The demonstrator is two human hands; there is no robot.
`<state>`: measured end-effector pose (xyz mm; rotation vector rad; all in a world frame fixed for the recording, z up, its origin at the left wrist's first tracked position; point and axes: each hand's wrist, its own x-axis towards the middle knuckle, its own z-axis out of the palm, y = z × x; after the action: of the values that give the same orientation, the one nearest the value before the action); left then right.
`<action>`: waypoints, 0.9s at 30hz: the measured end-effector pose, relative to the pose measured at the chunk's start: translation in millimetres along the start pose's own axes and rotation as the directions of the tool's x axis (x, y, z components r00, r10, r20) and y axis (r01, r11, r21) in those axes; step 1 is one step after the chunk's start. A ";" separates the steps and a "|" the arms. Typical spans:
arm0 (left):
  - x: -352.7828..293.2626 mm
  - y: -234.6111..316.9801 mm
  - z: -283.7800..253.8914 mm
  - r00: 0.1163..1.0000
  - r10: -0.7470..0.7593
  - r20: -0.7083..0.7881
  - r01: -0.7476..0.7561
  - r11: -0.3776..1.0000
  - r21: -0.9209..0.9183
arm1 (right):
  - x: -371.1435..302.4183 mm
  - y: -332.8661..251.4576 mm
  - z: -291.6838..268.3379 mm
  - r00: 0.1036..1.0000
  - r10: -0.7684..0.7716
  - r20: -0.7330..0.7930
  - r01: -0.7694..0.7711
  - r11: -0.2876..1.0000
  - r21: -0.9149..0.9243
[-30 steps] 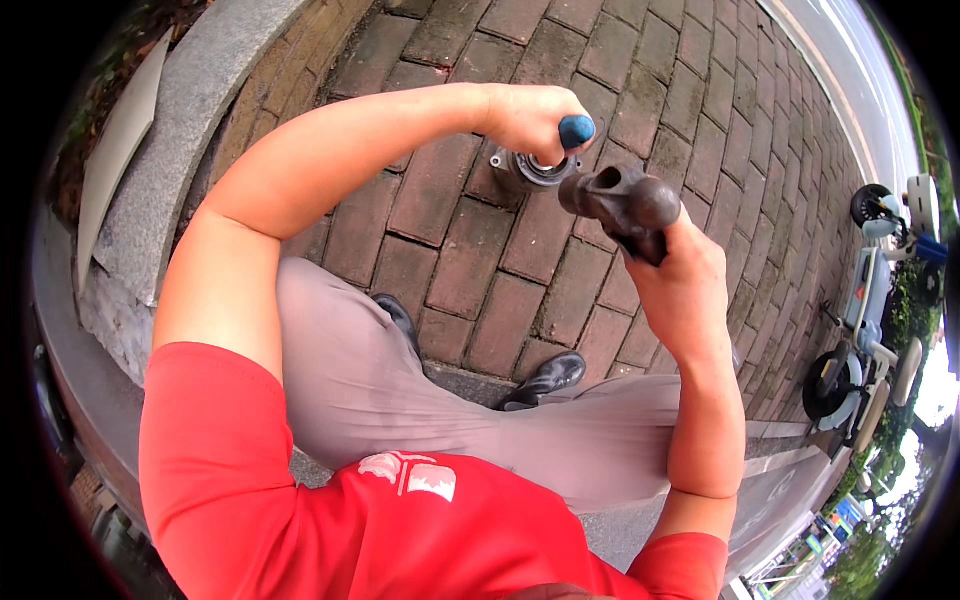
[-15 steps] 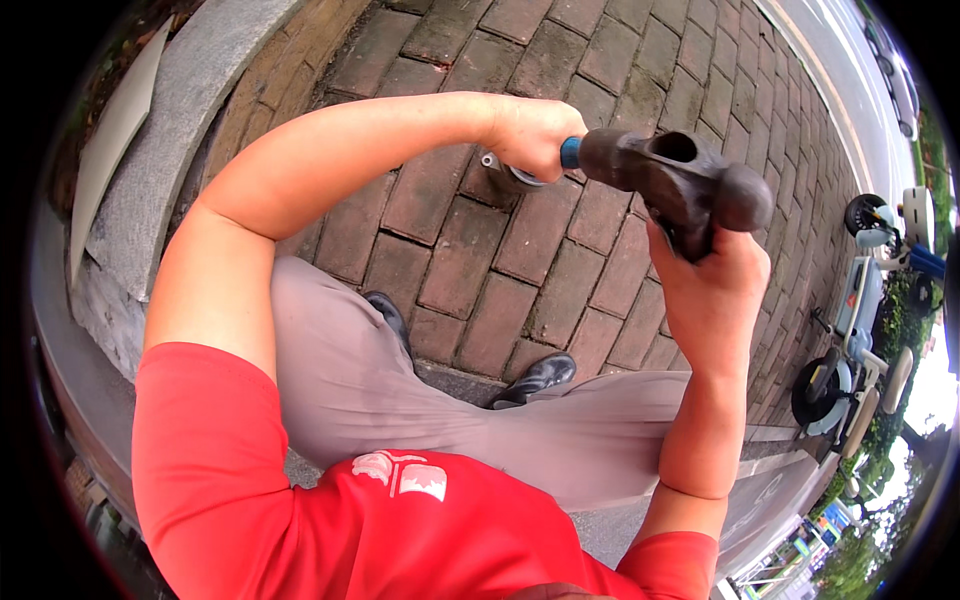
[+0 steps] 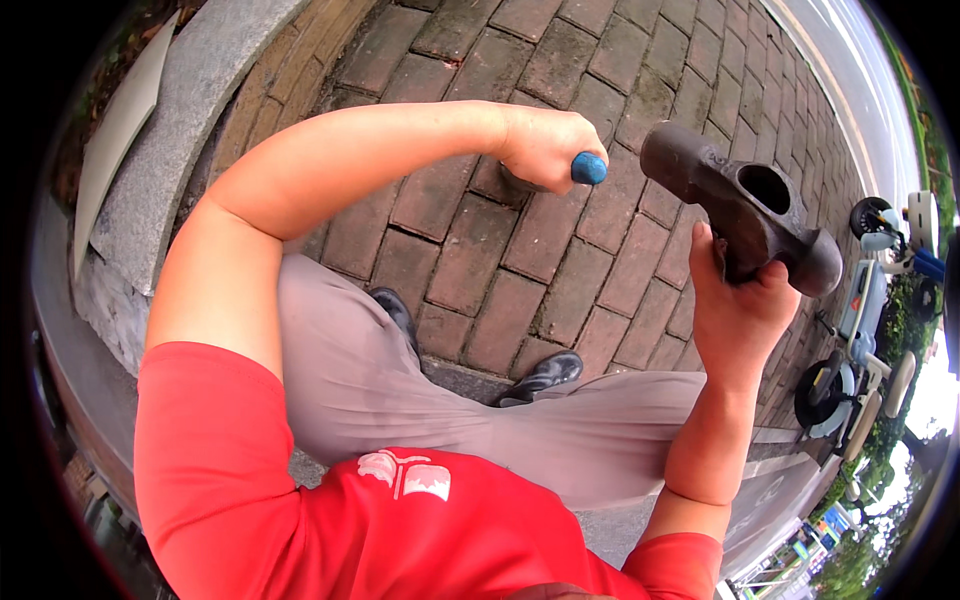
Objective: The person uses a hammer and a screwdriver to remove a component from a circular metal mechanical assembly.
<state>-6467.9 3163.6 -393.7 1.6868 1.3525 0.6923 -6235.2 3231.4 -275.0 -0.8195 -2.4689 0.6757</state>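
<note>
My left hand [image 3: 553, 148], reaching across from the left, is closed round a blue-tipped handle [image 3: 589, 168]. Only its rounded blue end pokes out of the fist; the rest is hidden. My right hand [image 3: 745, 305] grips a dark, worn steel hammer head [image 3: 735, 190] from below, thumb against its side. One end of the head is a blunt cylinder, the other a rounded ball, and a dark round hollow opens between them. Whether a shaft lies beneath it in my palm is hidden. A gap separates the head from the blue tip.
Reddish brick paving [image 3: 540, 235] spreads under my hands, and my black shoes [image 3: 545, 372] stand at its near edge. A grey stone kerb [image 3: 190, 130] runs along the left. Parked scooters [image 3: 850, 340] stand at the far right beside a hedge, with a road [image 3: 835, 70] beyond.
My right hand has moved right and slightly down with the hammer head, away from the blue tip that it met or overlapped before. My left fist has shifted a little right and turned.
</note>
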 end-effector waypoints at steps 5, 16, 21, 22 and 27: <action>-11.6 -11.0 8.1 0.999 0.038 -0.034 -0.037 0.998 0.041 | -7.6 6.9 15.8 0.971 0.083 0.224 -0.058 0.992 -0.112; -23.5 0.2 42.2 0.981 0.095 0.168 -0.145 0.939 0.313 | 19.2 91.4 72.1 0.862 0.358 0.359 -0.259 0.920 -0.295; -28.0 3.1 61.7 0.971 0.044 0.236 -0.142 0.899 0.415 | 10.4 116.4 127.9 0.876 0.281 0.391 -0.163 0.937 -0.309; -29.0 3.7 64.9 0.972 0.048 0.232 -0.151 0.879 0.452 | 11.0 119.2 130.8 0.870 0.288 0.401 -0.155 0.931 -0.331; -33.8 -0.4 85.5 0.976 0.095 0.197 -0.192 0.802 0.566 | 9.9 120.5 136.4 0.850 0.313 0.424 -0.132 0.905 -0.404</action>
<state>-6406.2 3108.0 -433.2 2.2986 1.4157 0.2072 -6266.4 3281.0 -447.6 -1.2242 -3.0423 0.5596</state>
